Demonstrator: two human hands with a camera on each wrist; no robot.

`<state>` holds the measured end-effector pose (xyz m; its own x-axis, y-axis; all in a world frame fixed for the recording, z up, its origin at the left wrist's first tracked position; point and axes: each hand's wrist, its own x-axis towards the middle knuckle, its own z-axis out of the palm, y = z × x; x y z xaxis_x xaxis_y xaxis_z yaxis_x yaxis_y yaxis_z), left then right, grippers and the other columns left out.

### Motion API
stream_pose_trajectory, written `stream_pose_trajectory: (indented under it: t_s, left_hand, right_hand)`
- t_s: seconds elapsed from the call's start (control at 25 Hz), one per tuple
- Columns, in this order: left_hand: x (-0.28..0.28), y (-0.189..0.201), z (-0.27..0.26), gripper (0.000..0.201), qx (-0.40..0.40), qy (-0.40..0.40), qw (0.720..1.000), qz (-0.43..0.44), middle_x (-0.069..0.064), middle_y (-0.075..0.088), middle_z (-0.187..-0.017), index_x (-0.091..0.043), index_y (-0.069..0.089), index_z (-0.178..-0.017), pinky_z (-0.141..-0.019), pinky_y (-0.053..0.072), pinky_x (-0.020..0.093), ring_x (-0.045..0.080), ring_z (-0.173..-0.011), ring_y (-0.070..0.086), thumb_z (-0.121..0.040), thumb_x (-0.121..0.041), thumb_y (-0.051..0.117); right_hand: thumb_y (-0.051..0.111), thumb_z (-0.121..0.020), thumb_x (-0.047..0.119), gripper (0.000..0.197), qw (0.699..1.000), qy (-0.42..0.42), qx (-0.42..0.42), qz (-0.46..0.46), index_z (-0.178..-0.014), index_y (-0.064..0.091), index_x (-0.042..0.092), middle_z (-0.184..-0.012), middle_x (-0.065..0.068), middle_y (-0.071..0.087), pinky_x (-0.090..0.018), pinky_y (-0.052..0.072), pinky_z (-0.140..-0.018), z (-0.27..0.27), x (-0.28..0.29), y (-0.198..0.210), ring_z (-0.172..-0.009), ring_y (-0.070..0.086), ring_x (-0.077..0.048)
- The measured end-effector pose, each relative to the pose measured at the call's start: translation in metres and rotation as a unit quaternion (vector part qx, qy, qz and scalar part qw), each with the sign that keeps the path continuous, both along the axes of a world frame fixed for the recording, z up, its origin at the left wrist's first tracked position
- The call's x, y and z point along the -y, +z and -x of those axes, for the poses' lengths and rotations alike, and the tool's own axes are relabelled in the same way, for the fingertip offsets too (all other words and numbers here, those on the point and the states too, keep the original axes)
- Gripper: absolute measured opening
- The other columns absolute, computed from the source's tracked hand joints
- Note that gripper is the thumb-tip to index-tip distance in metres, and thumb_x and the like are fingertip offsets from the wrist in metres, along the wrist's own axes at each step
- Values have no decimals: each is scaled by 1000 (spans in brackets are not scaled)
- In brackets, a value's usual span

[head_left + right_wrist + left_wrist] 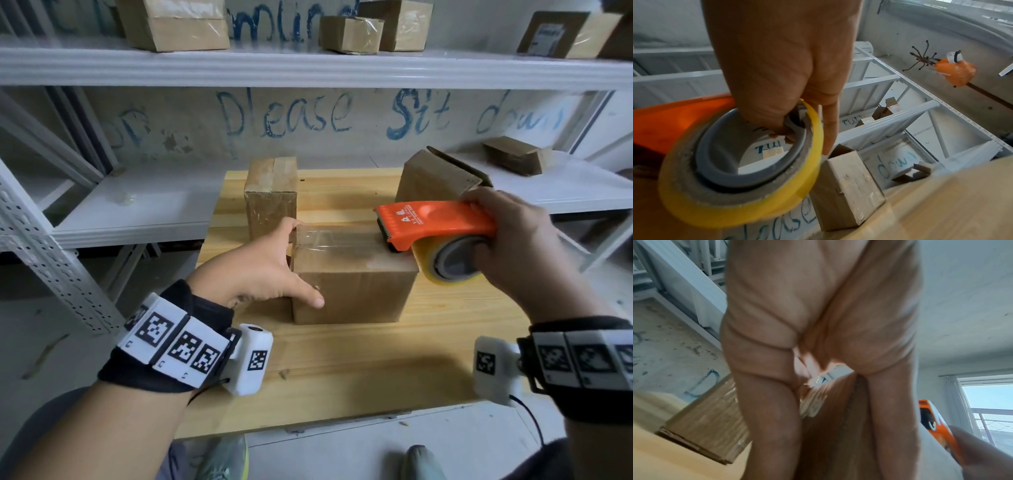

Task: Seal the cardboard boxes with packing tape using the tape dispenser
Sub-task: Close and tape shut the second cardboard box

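A cardboard box (352, 291) sits mid-table on the wooden table (342, 363). My left hand (291, 263) holds its left end, thumb on the front face and fingers over the top-left edge on the end of a clear tape strip (332, 240). In the left wrist view the box (828, 443) lies between thumb and fingers. My right hand (507, 240) grips the orange tape dispenser (435, 222), fingers through the core of its yellow tape roll (445, 267). The blade end rests on the box top near the right edge. The right wrist view shows the roll (740, 170) close up.
A taped box (270, 195) stands upright at the back left of the table. An open-flapped box (442, 178) stands at the back right, just behind the dispenser. White metal shelves (308, 65) behind hold several more boxes. My feet show below the table's near edge.
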<state>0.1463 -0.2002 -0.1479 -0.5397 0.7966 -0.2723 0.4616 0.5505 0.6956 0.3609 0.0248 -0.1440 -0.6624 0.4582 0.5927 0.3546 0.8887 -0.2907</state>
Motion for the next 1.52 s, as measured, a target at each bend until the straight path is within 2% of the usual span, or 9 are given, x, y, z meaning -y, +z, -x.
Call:
stream_pose_trajectory:
  t_s: [0.08,0.2,0.52,0.8,0.92,1.16,1.28,1.4,1.52]
  left_hand:
    - [0,0,0,115,-4,-7,1000,9,-7,66,-117,-39,17,-149,-91,45,32,7,-100,60,-63,-35,94]
    - [0,-1,1,121,-18,-10,1000,18,-2,55,-137,-40,11,-151,-98,44,34,16,-114,57,-63,-39,94]
    - [-1,-6,1,125,-9,-9,1000,13,-4,51,-144,-45,11,-150,-110,42,40,18,-123,55,-57,-43,95]
    - [-4,-4,-3,123,-46,-4,998,39,-1,49,-143,-37,7,-153,-107,43,40,20,-123,52,-64,-42,93]
    - [-5,-4,-2,122,-43,-3,998,45,-3,52,-135,-34,10,-152,-106,44,40,20,-119,53,-63,-42,93]
    - [-4,-1,4,120,-22,-12,999,34,-7,53,-133,-34,12,-153,-106,40,34,16,-120,53,-65,-35,93]
    - [-2,-1,6,124,-17,-13,999,34,-2,52,-137,-40,12,-151,-111,40,40,18,-122,53,-59,-39,95]
    - [-1,-3,7,134,-11,-12,999,30,-1,54,-137,-50,16,-146,-111,41,44,18,-122,55,-36,-56,92]
    - [3,-3,9,125,-8,-9,999,31,-4,57,-131,-49,18,-144,-111,41,44,17,-119,58,-48,-47,97]
  right_hand:
    - [61,-59,-16,57,999,-32,28,28,-110,60,9,-86,-8,59,-28,34,-65,1,0,-3,-72,48,-25]
    - [60,-61,-13,52,997,-47,50,35,-107,57,11,-81,-6,55,-30,32,-64,0,-2,-5,-70,43,-24]
    - [61,-66,-11,47,996,-43,63,50,-107,55,12,-84,-7,55,-30,31,-65,-8,-3,-6,-71,43,-25]
    - [62,-63,-11,47,996,-59,61,25,-104,57,11,-82,-12,56,-31,29,-58,-10,-6,-6,-69,44,-28]
    - [64,-62,-14,46,993,-91,70,22,-103,62,7,-76,-11,56,-33,37,-65,-25,-17,-5,-72,54,-36]
    - [66,-64,-11,46,987,-106,105,54,-106,64,10,-72,-1,49,-31,37,-67,-32,-32,-17,-74,54,-33]
    - [65,-65,-10,49,984,-106,117,78,-109,62,11,-79,-10,56,-32,38,-67,-34,-38,-16,-73,51,-30]
    - [64,-65,-12,47,984,-102,131,68,-107,62,10,-75,-9,56,-32,39,-65,-32,-40,-18,-71,51,-30]
    - [65,-66,-12,50,981,-111,137,83,-110,61,11,-81,-10,57,-32,37,-66,-40,-43,-20,-72,47,-28]
